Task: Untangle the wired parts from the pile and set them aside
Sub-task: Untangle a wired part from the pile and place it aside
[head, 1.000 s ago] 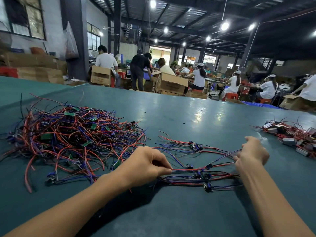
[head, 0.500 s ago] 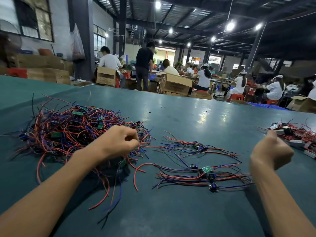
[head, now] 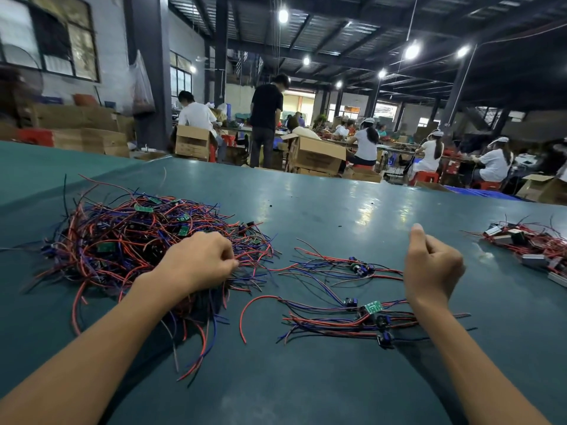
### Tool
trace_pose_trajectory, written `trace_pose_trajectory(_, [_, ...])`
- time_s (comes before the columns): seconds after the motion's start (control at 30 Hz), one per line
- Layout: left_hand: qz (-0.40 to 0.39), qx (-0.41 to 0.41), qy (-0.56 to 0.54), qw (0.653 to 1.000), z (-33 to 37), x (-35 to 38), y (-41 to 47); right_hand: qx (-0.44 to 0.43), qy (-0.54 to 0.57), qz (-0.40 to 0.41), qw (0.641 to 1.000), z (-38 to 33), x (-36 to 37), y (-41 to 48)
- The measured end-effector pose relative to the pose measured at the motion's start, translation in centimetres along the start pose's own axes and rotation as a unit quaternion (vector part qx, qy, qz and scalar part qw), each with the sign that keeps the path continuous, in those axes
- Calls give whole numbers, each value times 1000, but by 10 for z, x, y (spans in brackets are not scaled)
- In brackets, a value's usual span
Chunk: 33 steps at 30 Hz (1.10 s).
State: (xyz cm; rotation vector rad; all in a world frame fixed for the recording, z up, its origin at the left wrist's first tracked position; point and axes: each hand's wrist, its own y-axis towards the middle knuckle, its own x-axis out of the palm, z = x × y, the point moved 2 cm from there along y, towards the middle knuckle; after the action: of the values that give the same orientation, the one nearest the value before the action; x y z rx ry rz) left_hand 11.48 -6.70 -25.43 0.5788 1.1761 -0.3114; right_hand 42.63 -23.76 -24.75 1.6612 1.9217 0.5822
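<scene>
A big tangled pile of red, blue and black wires with small green boards [head: 129, 237] lies on the left of the green table. My left hand [head: 199, 262] rests on the pile's right edge, fingers pinched on wires there. Two small groups of separated wired parts lie to the right: a far one [head: 346, 266] and a near one [head: 352, 317] with a green board and blue components. My right hand [head: 429, 268] hovers above those groups, fingers loosely curled and thumb up, with nothing seen in it.
The green table [head: 306, 378] stretches ahead. A second heap of red wires with metal boxes [head: 530, 243] lies at the far right. Beyond the table's far edge stand cardboard boxes [head: 316, 154] and several people working at benches.
My left hand let go of the separated bundle and moved left onto the big pile. My right hand released the wires and lifted up above the sorted groups.
</scene>
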Motion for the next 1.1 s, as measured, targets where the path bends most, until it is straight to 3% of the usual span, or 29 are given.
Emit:
trace_pose_trajectory(0.1, [127,6,-111,986,0,-3,0,-39,8,-23,999,-5,6,-6])
trace_pose_trajectory(0.23, [313,46,-171,933,7,-15,-9,-82,28,-56,995,-15,14,-19])
trace_pose_trajectory(0.3, [354,83,-225,904,13,-21,-13,-110,53,-87,989,-21,18,-28])
trace_pose_trajectory(0.37, [308,88,-378,869,18,-26,-12,-128,96,-125,979,-28,23,-38])
trace_pose_trajectory(0.4, [256,76,-493,828,19,-28,-11,-118,127,-146,974,-32,26,-43])
trace_pose_trajectory(0.47, [131,34,-696,705,23,-30,-10,-38,213,-200,956,-38,31,-50])
trace_pose_trajectory(0.53, [61,14,-781,621,26,-27,-10,53,289,-274,916,-45,35,-57])
trace_pose_trajectory(0.6, [22,17,-811,584,30,-21,-9,85,310,-358,877,-51,37,-64])
trace_pose_trajectory(0.7, [-49,23,-820,570,39,-10,-12,112,334,-463,814,-64,38,-78])
trace_pose_trajectory(0.83, [-87,22,-790,607,57,5,-16,109,344,-545,757,-79,39,-97])
trace_pose_trajectory(1.0, [-136,33,-785,604,66,18,-19,102,353,-548,752,-90,40,-112])
trace_pose_trajectory(1.1, [-161,37,-759,630,67,20,-19,144,359,-522,760,-87,40,-111])
